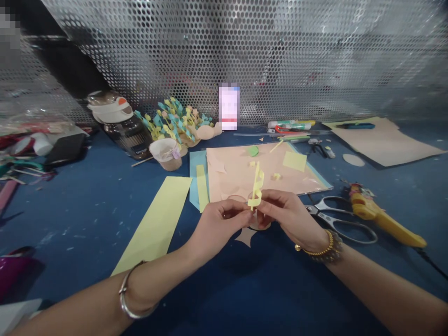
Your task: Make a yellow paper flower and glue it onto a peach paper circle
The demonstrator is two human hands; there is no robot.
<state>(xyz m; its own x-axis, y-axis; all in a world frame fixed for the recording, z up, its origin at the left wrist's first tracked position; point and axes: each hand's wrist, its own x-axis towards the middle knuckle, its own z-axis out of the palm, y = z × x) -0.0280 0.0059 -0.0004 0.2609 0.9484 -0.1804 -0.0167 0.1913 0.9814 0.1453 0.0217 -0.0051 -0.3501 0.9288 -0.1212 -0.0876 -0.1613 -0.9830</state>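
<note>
Both hands meet at the middle of the view around a thin yellow paper strip (256,189), which stands upright with curled loops along its side. My left hand (224,220) pinches its lower end between thumb and forefinger. From the other side, my right hand (285,210) closes on the strip near its lowest loop. The fingertips hide the strip's bottom. Just below them lie a pale pointed paper piece (245,237) and a pale round piece, partly covered by the fingers. Behind the hands is a stack of peach paper (231,161) with small yellow scraps and a green piece (253,150).
Scissors (341,219) and a yellow glue gun (385,219) lie at right. A long yellow paper sheet (154,224) is at left. Farther back stand a paper cup (167,156), colourful paper flowers (178,119), a dark bottle (122,133) and a phone (229,107).
</note>
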